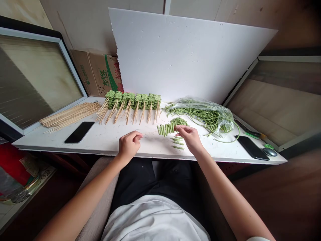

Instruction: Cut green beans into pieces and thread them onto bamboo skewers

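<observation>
My left hand (129, 144) pinches the bare end of a thin bamboo skewer (150, 133) held level over the white table (105, 140). Several short green bean pieces (165, 129) are threaded side by side on the skewer's far end. My right hand (189, 137) is closed in a pinch at the last of those pieces. A few loose cut bean pieces (178, 143) lie on the table just under the right hand, and a small heap of cut pieces (179, 121) lies behind it.
A row of finished bean skewers (132, 103) lies at the back, with a pile of bare skewers (71, 115) to the left. A plastic bag of long beans (210, 115) sits right. Two phones (79, 132) (252, 147), a mouse (270, 152) and a white foam board (185, 57) are around.
</observation>
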Tool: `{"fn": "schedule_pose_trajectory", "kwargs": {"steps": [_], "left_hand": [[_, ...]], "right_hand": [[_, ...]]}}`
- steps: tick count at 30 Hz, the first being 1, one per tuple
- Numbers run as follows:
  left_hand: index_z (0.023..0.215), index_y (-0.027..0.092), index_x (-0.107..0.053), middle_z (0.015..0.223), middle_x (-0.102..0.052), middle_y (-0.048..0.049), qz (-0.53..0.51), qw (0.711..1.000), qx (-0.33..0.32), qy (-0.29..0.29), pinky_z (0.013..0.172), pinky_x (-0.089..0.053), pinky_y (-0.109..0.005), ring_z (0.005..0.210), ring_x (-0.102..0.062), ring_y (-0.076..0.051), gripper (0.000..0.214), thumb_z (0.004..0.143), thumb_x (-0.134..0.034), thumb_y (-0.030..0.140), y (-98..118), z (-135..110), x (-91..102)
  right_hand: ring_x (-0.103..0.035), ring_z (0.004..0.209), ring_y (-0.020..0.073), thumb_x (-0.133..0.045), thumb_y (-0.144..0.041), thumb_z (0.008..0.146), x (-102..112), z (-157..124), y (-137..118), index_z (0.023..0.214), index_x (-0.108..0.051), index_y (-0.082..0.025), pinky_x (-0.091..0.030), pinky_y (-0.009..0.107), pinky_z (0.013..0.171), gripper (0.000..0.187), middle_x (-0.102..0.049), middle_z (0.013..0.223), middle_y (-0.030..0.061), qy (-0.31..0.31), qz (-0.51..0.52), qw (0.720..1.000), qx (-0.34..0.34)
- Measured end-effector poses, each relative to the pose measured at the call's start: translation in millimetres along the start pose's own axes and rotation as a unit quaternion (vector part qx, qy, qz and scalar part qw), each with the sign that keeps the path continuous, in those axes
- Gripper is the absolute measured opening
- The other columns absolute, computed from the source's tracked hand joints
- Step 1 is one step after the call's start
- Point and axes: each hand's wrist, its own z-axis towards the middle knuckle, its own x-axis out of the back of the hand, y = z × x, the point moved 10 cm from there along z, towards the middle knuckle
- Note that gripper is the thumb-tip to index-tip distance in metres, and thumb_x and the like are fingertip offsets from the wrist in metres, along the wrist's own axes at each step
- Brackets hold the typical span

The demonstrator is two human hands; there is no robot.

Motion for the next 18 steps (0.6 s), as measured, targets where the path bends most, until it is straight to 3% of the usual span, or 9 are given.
{"fn": "schedule_pose_trajectory", "kwargs": {"steps": [3,13,18], "left_hand": [[0.079,0.023,-0.074,0.077,-0.081,-0.0004,0.001,1.000,0.009,-0.005,0.070,-0.057,-0.028,0.073,-0.077,-0.020,0.026,0.083,-0.054,0.008,-1,0,-1.6],[0.080,0.023,-0.074,0.077,-0.081,-0.0005,-0.032,0.999,-0.002,0.007,0.069,-0.058,-0.028,0.074,-0.078,-0.020,0.026,0.083,-0.053,0.008,3,-4,-0.8],[0.082,0.022,-0.074,0.078,-0.081,-0.0008,-0.062,0.998,-0.030,0.015,0.070,-0.059,-0.027,0.073,-0.077,-0.019,0.024,0.086,-0.055,0.008,12,-4,2.7]], "right_hand": [[-0.068,0.081,0.0184,-0.091,-0.056,0.072,-2,-1,8,0.085,-0.083,-0.023,-0.060,0.036,0.080,0.036,-0.077,0.094,0.0049,0.018,0.026,0.999,-0.019],[-0.060,0.077,0.0163,-0.092,-0.054,0.070,-8,-5,16,0.079,-0.076,-0.024,-0.057,0.034,0.075,0.034,-0.066,0.083,0.0008,0.038,0.082,0.996,-0.028],[-0.063,0.088,0.0190,-0.087,-0.055,0.073,-11,-5,10,0.085,-0.075,-0.026,-0.057,0.034,0.078,0.034,-0.068,0.087,0.0009,0.012,0.103,0.994,-0.036]]}}
